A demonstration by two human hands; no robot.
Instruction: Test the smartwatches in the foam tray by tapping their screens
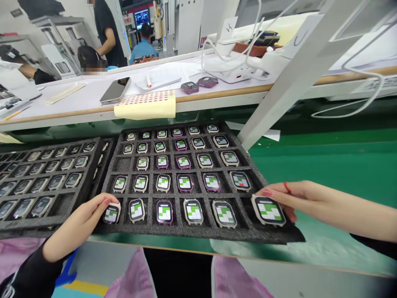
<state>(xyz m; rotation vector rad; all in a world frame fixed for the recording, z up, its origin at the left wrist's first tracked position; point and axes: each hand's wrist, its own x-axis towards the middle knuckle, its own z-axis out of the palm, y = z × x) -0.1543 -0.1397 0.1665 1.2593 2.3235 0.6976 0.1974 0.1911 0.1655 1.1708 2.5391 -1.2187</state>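
A black foam tray (pixel 198 200) divided into compartments lies in front of me, filled with rows of square smartwatch bodies without straps. Most have pale cases and some purple, with lit screens in green and white. My right hand (pixel 287 200) pinches a pale smartwatch (pixel 269 210) by its upper right edge at the tray's front right corner, and the watch sits tilted over its compartment. At the front left corner, my left hand (pixel 85 219) has its fingers closed on the edge of another smartwatch (pixel 111 213). One compartment (pixel 122 164) at the left has no watch.
More foam trays (pixel 66 207) with smartwatches are stacked at the left. Behind stands a shelf (pixel 198 99) with a phone (pixel 115 90), a yellow sticker sheet (pixel 145 105), two purple-sided devices, a power strip and cables. A white slanted post (pixel 279 78) rises at the right. Other people are in the background.
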